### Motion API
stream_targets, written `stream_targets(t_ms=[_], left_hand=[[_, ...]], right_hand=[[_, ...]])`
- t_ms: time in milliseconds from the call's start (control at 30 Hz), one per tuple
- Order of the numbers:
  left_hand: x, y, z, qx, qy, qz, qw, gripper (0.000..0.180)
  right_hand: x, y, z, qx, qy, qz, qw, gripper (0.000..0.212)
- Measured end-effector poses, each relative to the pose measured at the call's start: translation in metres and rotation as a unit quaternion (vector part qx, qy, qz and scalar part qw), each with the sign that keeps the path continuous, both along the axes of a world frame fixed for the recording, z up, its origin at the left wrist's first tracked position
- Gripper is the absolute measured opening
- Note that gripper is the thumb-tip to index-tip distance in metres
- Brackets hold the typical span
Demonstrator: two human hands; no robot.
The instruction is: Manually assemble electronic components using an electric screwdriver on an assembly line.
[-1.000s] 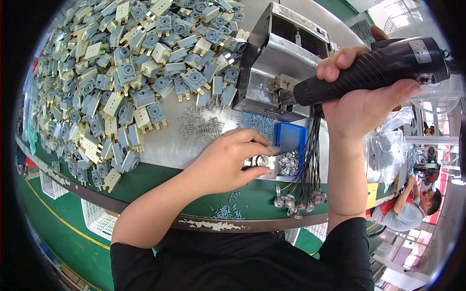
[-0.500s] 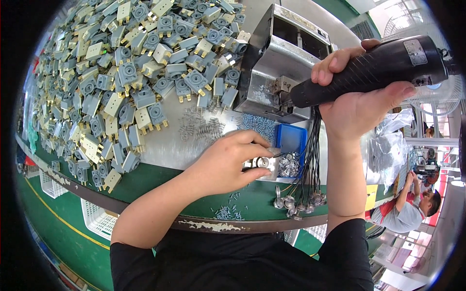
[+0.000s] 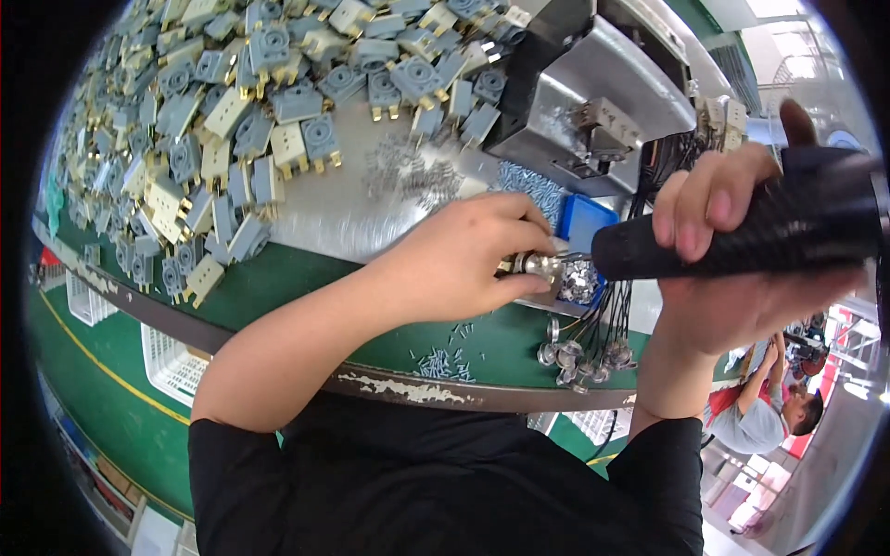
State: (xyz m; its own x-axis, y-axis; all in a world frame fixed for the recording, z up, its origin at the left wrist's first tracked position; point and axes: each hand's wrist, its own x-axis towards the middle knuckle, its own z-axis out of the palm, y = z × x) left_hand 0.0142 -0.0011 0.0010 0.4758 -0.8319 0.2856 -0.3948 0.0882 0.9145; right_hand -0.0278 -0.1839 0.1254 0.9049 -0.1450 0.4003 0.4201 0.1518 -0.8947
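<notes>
Between thumb and fingers, my left hand (image 3: 468,255) pinches a small part with a round metal piece (image 3: 542,267); the fingers hide much of it. My right hand (image 3: 714,315) is wrapped around a black power screwdriver (image 3: 640,250), held almost level. Its thin bit points left and reaches the metal piece; I cannot tell whether it sits in a screw. Beside my left fingers stands a blue tray (image 3: 586,219) with small metal pieces (image 3: 578,282). Loose blue-grey screws (image 3: 530,185) and a heap of springs (image 3: 413,174) lie beyond the hand.
A big pile of grey and cream plug-like housings (image 3: 278,102) covers the far left. A metal fixture (image 3: 593,88) stands behind the tray. Black wires with round metal ends (image 3: 584,357) hang near the front edge, by scattered screws (image 3: 443,364). A co-worker (image 3: 765,417) sits at right.
My right hand has lowered the screwdriver from a raised tilt to nearly level, bringing its bit to the metal piece. My left hand's part has turned toward the bit. The whole view has shifted.
</notes>
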Motion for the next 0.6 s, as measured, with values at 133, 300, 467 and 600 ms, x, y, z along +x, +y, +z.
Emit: stream_targets(t_ms=[133, 300, 467, 600], left_hand=[[0.001, 0.002, -0.001, 0.013, -0.009, 0.002, 1.000, 0.031], [-0.001, 0.003, 0.001, 0.029, 0.003, -0.002, 1.000, 0.028], [-0.002, 0.004, 0.000, 0.028, -0.003, 0.004, 1.000, 0.027], [-0.004, 0.005, -0.002, 0.024, 0.003, 0.007, 1.000, 0.026]], right_hand=[[-0.008, 0.012, -0.008, -0.086, -0.055, 0.062, 0.993, 0.121], [-0.017, 0.027, -0.023, 0.012, -0.040, 0.011, 0.999, 0.124], [-0.019, 0.025, -0.028, 0.016, -0.028, 0.024, 0.999, 0.123], [-0.023, 0.027, -0.028, -0.002, -0.007, -0.010, 1.000, 0.116]])
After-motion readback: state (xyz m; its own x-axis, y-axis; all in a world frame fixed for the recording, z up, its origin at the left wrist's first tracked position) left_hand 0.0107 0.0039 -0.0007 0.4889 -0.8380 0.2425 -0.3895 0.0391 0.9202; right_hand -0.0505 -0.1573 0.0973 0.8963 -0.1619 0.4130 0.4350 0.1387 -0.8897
